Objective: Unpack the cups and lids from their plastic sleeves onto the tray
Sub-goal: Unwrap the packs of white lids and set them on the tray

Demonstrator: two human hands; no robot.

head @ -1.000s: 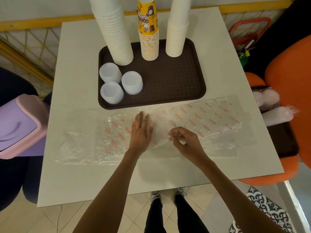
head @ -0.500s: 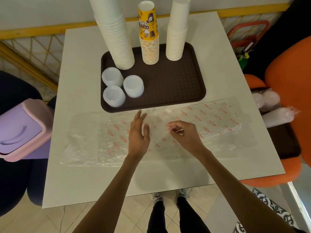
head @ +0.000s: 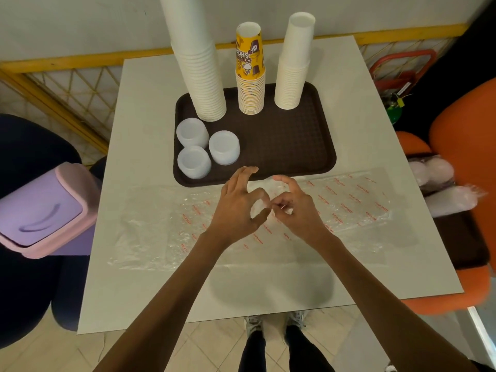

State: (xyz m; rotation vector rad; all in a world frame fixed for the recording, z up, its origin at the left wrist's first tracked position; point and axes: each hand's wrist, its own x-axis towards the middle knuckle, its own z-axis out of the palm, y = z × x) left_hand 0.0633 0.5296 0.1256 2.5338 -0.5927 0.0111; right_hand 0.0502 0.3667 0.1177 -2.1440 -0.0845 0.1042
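Note:
An empty clear plastic sleeve (head: 349, 202) with red print lies flat on the white table (head: 150, 103), in front of the brown tray (head: 295, 146). My right hand (head: 299, 213) pinches a raised fold of it at the middle. My left hand (head: 237, 208) hovers just left of it with its fingers relaxed, and its thumb is close to my right fingers. On the tray stand a tall white cup stack (head: 204, 76), a yellow printed cup stack (head: 250, 87) and a shorter white cup stack (head: 291, 76). Three short stacks of translucent lids (head: 224, 147) sit at the tray's left front.
A purple bin with a pink rim (head: 40, 210) stands left of the table. On the right, an orange chair (head: 467, 146) holds a second dark tray with wrapped sleeves of lids (head: 445, 200). More clear plastic (head: 150, 229) covers the table's left front.
My left hand has lifted off the flat sleeve and moved right toward my right hand. My right hand has raised its pinched fold of plastic slightly toward the tray.

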